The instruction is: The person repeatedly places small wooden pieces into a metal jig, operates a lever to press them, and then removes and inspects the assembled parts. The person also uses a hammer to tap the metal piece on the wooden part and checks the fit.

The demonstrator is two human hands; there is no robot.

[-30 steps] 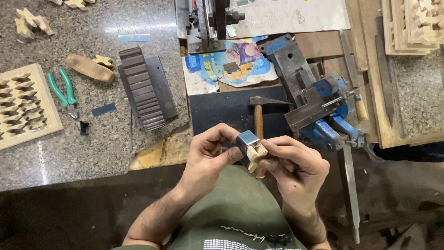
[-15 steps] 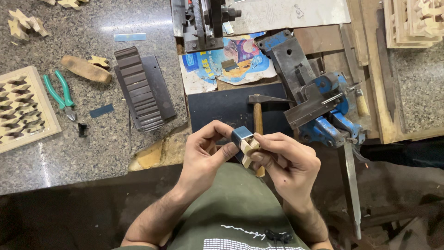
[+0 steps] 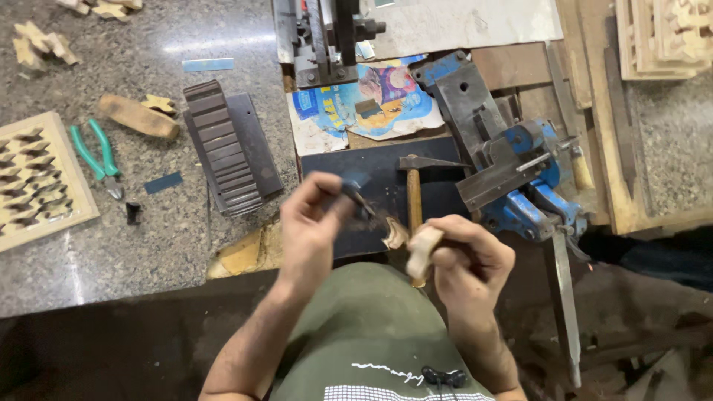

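Right hand [image 3: 468, 256]: nearest the body, fingers curled round a small pale wooden piece [image 3: 422, 249], held over the lap at the bench edge
Left hand [image 3: 316, 226]: just left of it, fingertips pinching a small blue-grey block [image 3: 355, 184], blurred; it stands a little apart from the wood
Doing it well: I judge the wood wants a firm grip low down, fingertips kept clear of the face being worked, and short light passes of the block
Hammer [image 3: 413, 194]: lies on the dark mat [image 3: 371, 160] just beyond the hands, wooden handle toward the person
Blue vise [image 3: 531, 174]: to the right of the hammer
Printed sheet [image 3: 364, 100]: farther back, a torn paper wrapper, blue and yellow with a cartoon picture, flat under a metal tool
Green pliers [image 3: 96, 156]: far left on the stone top
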